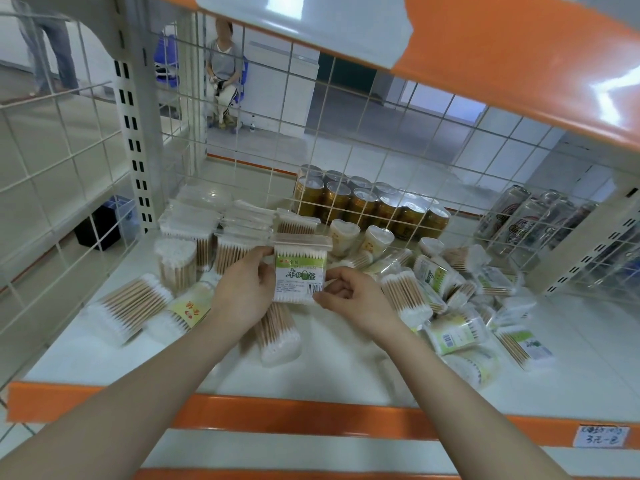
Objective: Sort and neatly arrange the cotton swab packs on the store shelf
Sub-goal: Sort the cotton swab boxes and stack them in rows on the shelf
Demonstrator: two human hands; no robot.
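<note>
A flat cotton swab pack with a green and white label (300, 271) is held upright above the middle of the white shelf (332, 372). My left hand (247, 289) grips its left edge, and my right hand (349, 294) pinches its lower right corner. Behind it, several clear packs of wooden swabs stand in rows (221, 226) at the back left. Loose packs lie flat at the left (130, 308) and under my hands (278, 336). A jumbled heap of green-labelled packs (460, 306) covers the right side.
A wire grid (346, 161) closes the shelf's back, with gold cans (367, 206) and silver cans (526, 220) behind it. Two heart-shaped tubs (360, 239) stand near the grid. An orange shelf (519, 64) hangs overhead. An orange front lip (277, 414) carries a handwritten price tag (601, 436). A seated person (225, 67) is beyond.
</note>
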